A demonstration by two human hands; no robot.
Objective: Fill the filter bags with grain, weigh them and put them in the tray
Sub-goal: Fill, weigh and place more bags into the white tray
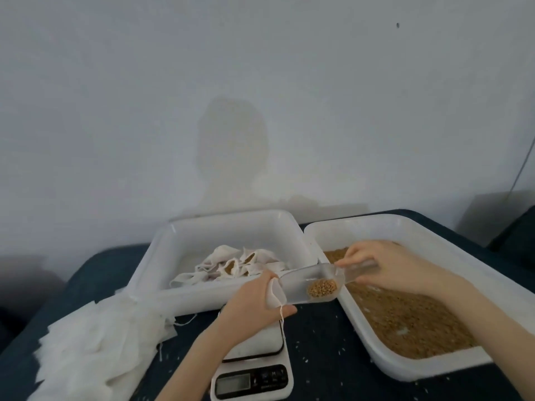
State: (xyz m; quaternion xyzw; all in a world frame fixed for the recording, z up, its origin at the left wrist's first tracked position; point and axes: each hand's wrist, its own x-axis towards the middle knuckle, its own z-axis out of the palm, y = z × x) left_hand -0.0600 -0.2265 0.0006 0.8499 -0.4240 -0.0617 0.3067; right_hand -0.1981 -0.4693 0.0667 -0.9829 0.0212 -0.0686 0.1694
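My left hand point(254, 308) grips a small white filter bag point(275, 293) with a drawstring, held open above the white kitchen scale point(254, 369). My right hand point(385, 264) holds the handle of a clear plastic scoop point(312, 285), whose tip sits at the bag's mouth. A small heap of brown grain point(322, 287) lies in the scoop. The right-hand white tray point(405, 363) holds a layer of grain. Several filled bags point(237, 267) lie in the left-hand white tray point(162, 256).
A pile of unfilled white filter bags point(95, 345) lies at the front left on the dark blue table point(324, 342). Loose grains are scattered on the table round the scale. A pale wall stands right behind both trays.
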